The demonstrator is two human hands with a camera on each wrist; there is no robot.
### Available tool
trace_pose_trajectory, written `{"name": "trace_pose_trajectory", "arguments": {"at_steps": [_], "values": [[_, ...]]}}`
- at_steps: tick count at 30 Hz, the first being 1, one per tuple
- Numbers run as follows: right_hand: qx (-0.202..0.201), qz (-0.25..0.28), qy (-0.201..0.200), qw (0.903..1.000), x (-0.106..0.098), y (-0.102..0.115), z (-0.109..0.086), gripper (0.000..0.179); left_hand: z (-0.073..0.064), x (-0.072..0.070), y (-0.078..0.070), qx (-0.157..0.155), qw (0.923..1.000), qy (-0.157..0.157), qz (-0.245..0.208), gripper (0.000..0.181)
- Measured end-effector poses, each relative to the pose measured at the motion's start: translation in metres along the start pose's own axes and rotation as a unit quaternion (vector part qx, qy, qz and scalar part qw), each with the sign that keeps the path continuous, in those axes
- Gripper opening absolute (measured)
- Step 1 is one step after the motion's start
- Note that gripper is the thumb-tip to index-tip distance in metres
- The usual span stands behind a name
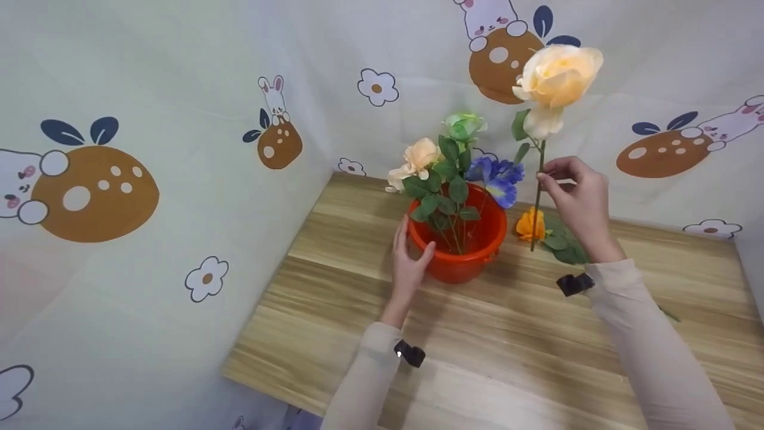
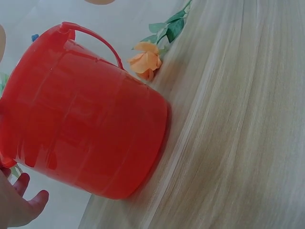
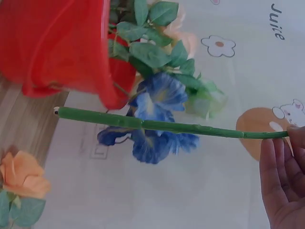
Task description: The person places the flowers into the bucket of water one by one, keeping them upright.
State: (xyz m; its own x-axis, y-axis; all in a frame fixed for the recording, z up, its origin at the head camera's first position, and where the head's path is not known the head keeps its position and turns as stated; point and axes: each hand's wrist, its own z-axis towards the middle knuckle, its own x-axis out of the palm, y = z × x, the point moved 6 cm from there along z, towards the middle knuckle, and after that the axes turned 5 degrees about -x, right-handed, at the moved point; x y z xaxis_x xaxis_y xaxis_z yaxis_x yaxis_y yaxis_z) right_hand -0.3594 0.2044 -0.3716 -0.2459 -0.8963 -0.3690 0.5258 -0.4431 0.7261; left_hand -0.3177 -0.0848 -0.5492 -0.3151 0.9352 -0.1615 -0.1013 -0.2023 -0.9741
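Observation:
My right hand pinches the green stem of a large peach rose between thumb and fingers. The rose is upright, its bloom high against the backdrop and the stem's cut end low, just right of a red bucket. Beside the bucket's left side is my left hand, fingers extended along the rim and thumb spread toward the front. Inside the bucket stand a smaller peach rose, a green rose and a blue flower, with leafy stems between them.
An orange rose with green leaves lies on the wooden table right of the bucket, partly behind my right hand. A patterned cloth backdrop hangs behind and at the left. The bucket's handle hangs along its side.

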Motion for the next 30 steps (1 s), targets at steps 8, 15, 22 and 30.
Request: {"name": "trace_pose_trajectory", "arguments": {"at_steps": [8,15,22,30], "values": [[-0.004,0.03,-0.013,0.9995,0.025,0.021,0.02,0.024,0.001,0.001,0.001,0.014,0.9998,0.009,-0.007,0.077],[-0.013,0.041,-0.014,0.999,0.056,0.027,0.024,0.019,0.0,0.0,0.001,0.014,0.9997,0.006,-0.017,0.077],[0.03,0.028,0.039,0.9984,0.091,-0.004,0.002,0.021,0.001,0.002,0.003,0.009,0.9998,0.006,-0.017,0.078],[0.091,-0.006,0.095,0.9914,0.127,-0.046,-0.026,0.021,0.001,0.0,0.004,0.01,0.9999,0.005,-0.009,0.079]]}}
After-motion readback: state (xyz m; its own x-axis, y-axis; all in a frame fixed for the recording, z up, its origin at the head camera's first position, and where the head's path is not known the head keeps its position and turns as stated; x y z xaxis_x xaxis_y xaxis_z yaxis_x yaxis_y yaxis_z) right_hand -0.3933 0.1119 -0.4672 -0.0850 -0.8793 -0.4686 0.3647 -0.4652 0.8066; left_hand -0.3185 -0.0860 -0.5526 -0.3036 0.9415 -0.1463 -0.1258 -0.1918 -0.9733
